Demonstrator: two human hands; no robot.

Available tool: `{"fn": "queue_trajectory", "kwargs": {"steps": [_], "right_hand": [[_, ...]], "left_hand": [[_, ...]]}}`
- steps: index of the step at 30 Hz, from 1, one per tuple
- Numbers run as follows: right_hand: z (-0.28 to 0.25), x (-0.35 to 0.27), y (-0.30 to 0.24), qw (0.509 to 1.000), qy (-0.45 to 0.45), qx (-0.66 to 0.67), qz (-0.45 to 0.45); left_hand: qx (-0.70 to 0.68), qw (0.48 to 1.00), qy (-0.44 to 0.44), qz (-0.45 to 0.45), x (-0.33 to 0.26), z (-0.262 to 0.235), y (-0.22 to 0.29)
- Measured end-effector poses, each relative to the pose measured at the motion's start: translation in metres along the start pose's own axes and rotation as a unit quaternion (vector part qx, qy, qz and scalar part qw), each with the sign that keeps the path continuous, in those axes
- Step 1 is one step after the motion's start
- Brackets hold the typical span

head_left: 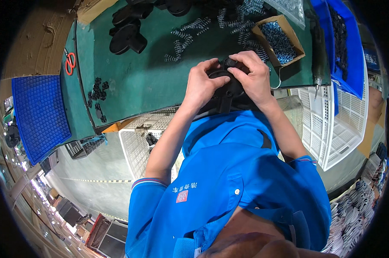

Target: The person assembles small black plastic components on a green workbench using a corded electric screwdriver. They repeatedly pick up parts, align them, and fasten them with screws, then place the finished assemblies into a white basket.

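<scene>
Down we look from the head, close in, a wide fisheye taking in the table (147,81) at twelve o'clock, hands (255,78) at one, blue shirt (241,167) towards five.

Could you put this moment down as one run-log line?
left hand: holding black part | right hand: at its far end | nearby: loose springs, cardboard box of small metal pieces

The held plastic part (232,89) is black, the tabletop (147,84) green. The shirt (246,167) is bright blue with red-striped cuffs (149,181). Scissor handles (70,63) show orange-red, coil springs (183,44) silvery. A blue tray (40,114) bears a grid pattern; a white basket (312,116), latticed holes.
</scene>
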State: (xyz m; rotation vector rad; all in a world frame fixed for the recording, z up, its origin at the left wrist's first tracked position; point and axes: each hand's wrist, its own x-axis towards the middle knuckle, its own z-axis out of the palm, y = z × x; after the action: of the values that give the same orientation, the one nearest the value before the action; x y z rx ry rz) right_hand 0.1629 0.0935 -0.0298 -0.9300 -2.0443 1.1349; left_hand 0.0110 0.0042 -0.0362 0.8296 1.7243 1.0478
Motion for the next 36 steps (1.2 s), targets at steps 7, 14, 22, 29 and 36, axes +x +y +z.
{"fn": "queue_trajectory", "kwargs": {"steps": [7,14,22,29,36], "right_hand": [[-0.002,-0.002,-0.001,0.999,0.0,-0.038,0.04],[-0.002,-0.003,-0.008,0.996,0.022,0.018,0.088],[-0.01,-0.011,-0.02,0.999,0.036,0.014,-0.024],[-0.012,-0.021,-0.058,0.999,0.013,0.02,-0.024],[-0.014,-0.026,-0.068,1.0,0.004,0.001,-0.03]], "left_hand": [[-0.013,1.0,-0.01,-0.013,-0.002,-0.001,0.009],[-0.159,0.984,-0.008,-0.082,-0.006,0.002,0.013],[-0.443,0.878,-0.152,-0.097,-0.031,-0.008,0.01],[-0.634,0.729,-0.214,-0.144,-0.049,0.009,-0.017],[-0.672,0.688,-0.234,-0.145,-0.059,0.011,-0.019]]}}
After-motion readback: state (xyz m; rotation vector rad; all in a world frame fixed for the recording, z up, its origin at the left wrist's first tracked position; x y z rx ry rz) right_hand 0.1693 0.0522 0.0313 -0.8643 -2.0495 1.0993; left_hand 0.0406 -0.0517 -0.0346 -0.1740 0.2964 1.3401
